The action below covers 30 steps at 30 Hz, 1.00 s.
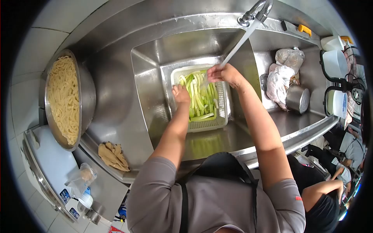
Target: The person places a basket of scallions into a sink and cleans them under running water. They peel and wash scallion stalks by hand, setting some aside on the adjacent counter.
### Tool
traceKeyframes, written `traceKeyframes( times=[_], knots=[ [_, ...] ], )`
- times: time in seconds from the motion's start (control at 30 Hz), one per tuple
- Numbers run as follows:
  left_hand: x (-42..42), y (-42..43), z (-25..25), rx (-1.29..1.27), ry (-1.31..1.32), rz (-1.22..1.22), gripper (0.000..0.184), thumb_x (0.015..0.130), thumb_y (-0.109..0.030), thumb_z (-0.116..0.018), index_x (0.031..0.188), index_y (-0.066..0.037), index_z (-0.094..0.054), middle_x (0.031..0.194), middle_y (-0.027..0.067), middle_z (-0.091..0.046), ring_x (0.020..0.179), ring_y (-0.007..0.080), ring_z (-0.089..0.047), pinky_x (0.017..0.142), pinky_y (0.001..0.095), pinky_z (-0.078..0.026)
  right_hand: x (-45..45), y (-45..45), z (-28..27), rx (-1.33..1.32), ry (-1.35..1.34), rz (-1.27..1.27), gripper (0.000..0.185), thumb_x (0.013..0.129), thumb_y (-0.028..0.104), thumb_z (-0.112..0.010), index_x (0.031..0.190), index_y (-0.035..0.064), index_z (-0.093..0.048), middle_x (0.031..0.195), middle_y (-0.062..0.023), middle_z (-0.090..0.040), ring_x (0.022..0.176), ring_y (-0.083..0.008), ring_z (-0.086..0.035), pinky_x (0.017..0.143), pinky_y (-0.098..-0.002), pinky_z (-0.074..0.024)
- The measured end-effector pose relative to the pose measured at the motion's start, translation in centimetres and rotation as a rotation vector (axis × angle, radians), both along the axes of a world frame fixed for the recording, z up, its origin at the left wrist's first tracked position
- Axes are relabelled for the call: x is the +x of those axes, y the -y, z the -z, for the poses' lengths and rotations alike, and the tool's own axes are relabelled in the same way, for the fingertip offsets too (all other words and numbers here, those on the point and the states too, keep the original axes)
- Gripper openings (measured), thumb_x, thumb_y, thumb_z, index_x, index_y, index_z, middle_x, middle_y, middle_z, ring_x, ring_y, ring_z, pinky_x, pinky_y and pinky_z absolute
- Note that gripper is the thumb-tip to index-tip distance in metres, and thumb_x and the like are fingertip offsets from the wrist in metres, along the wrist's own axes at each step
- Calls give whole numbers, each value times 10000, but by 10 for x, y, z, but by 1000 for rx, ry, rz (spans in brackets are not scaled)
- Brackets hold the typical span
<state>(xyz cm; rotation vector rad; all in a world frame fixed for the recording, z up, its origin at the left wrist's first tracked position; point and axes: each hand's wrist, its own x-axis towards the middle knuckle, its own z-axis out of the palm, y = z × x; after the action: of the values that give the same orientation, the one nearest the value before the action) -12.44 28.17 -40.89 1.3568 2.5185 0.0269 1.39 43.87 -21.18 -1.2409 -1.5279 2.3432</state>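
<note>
A pale perforated plastic basket (224, 112) stands in the large sink basin. It holds several cut light-green stalks (199, 91) that look like celery. My left hand (180, 94) is at the basket's left side, over the edge of the stalks, fingers apart. My right hand (225, 74) is above the basket's upper right part, its fingers stretched out to the left. Water (243, 40) runs from the faucet (256, 14) onto or just beside the right hand's fingers. Neither hand visibly grips a stalk, though the fingertips are partly hidden.
A large metal bowl of thick pale noodles (63, 97) is at the left. A tan cloth (113, 156) lies on the front ledge. The right basin holds plastic bags (280, 83) and a metal pot (298, 99). A yellow-handled tool (305, 30) lies behind. Other people (322, 194) are at the lower right.
</note>
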Motion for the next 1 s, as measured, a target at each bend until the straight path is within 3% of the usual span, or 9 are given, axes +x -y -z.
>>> traceKeyframes(
  times=[0.07, 0.17, 0.2, 0.33, 0.5, 0.53, 0.63, 0.77, 1.0],
  knots=[
    [2, -11, -1, -146, 23, -31, 203, 780, -143, -419, 891, -72, -574, 922, 71, -543, 1051, 226, -392, 905, 352, -282, -3, 1, 6, -41, -15, -23, 159, 735, -73, -452, 864, -54, -544, 831, -115, -570, 781, -193, -578, 710, -290, -494],
    [0, -15, 60, -218, 134, -175, 220, 811, -192, -408, 866, -41, -558, 883, 84, -577, 971, 218, -478, 814, 382, -377, -8, -3, 9, -27, 6, -38, 148, 744, -74, -445, 855, -52, -539, 816, -118, -570, 776, -202, -578, 696, -289, -500],
    [-1, -20, 46, -316, 167, -64, 183, 805, -151, -443, 885, -11, -529, 873, 117, -589, 805, 223, -573, 634, 365, -469, -8, -5, 11, -16, 19, -43, 148, 746, -75, -441, 853, -51, -540, 813, -119, -571, 772, -203, -579, 694, -288, -501],
    [6, -16, -8, 107, 1225, -615, 191, 716, -18, -558, 895, 0, -493, 822, 92, -585, 605, 188, -598, 453, 241, -464, -4, -3, 6, -39, 63, -9, 145, 746, -74, -427, 836, -63, -540, 785, -131, -573, 715, -204, -588, 659, -270, -512],
    [43, -12, -110, 249, 1242, -493, 214, 782, -205, -542, 929, -49, -542, 725, 44, -550, 552, 99, -474, 446, 205, -372, -6, 34, 34, 117, 433, 97, 180, 771, 120, -563, 791, -58, -548, 673, -99, -559, 574, -175, -570, 535, -271, -514],
    [49, -9, -124, 292, 1232, -488, 225, 789, -240, -540, 929, -64, -546, 715, 32, -545, 531, 92, -450, 438, 202, -357, -7, 42, 39, 119, 450, 138, 267, 750, 205, -614, 788, -50, -544, 657, -79, -549, 525, -152, -538, 483, -261, -492],
    [61, 5, -154, 361, 1271, -716, 268, 781, -313, -552, 872, -61, -569, 674, 28, -552, 484, 90, -434, 450, 210, -362, -5, 65, 53, 129, 222, 289, 253, 745, 202, -622, 782, -33, -536, 651, -66, -544, 483, -133, -499, 445, -248, -465],
    [60, 19, -152, 532, 1247, -742, 233, 795, -312, -540, 798, -80, -564, 652, -1, -527, 514, 80, -437, 451, 202, -345, -4, 86, 41, 4, 43, 367, 217, 730, 184, -637, 754, 5, -517, 628, -54, -527, 479, -118, -483, 448, -234, -449],
    [65, 11, -122, 729, 1089, -1159, 259, 826, -161, -433, 884, 61, -554, 782, 146, -570, 658, 229, -550, 596, 333, -433, -10, 114, 5, 219, -156, 338, 65, 737, 65, -513, 769, 8, -517, 719, -57, -552, 654, -134, -544, 561, -263, -472]
  ],
)
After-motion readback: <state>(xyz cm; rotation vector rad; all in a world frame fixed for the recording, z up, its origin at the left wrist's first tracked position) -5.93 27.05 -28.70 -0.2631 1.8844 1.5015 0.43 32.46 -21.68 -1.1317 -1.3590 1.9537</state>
